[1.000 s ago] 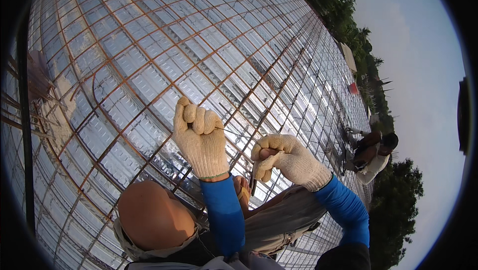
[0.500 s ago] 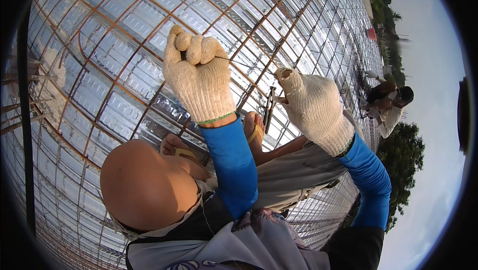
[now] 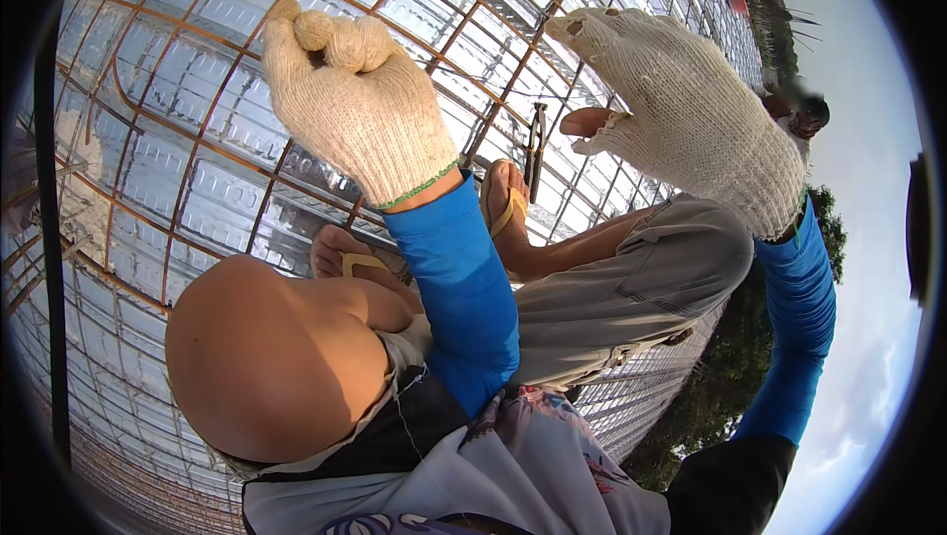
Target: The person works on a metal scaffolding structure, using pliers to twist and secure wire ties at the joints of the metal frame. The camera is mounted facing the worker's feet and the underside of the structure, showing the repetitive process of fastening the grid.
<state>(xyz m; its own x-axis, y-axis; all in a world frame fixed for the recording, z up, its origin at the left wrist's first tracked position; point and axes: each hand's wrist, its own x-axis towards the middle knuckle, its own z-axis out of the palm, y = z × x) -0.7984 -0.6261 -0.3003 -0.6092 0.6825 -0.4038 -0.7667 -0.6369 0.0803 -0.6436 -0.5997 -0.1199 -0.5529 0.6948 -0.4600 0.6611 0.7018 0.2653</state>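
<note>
My left hand (image 3: 360,101), in a cream knitted glove, is closed in a fist over the rebar grid (image 3: 202,131). A thin dark wire (image 3: 464,76) seems to run from this fist toward the right. Over the grid to the right, my right hand (image 3: 691,106) is open, its fingers stretched out and its thumb apart, with nothing seen in it. The bare thumb tip pokes through its worn glove. Between the two hands, beside my sandalled foot (image 3: 510,210), dark-handled pincers (image 3: 536,150) stand upright with their jaws up.
Shiny ribbed metal decking (image 3: 222,190) lies under the bars. My bent knees (image 3: 276,357) take up the near side. Another person (image 3: 804,119) is partly hidden behind my right hand. Trees (image 3: 710,387) and sky fill the right side, and a dark vertical strip (image 3: 51,239) crosses the far left.
My hands have moved apart, the left up and leftward, the right up and rightward. The right has opened and let go of the wire that ran between them.
</note>
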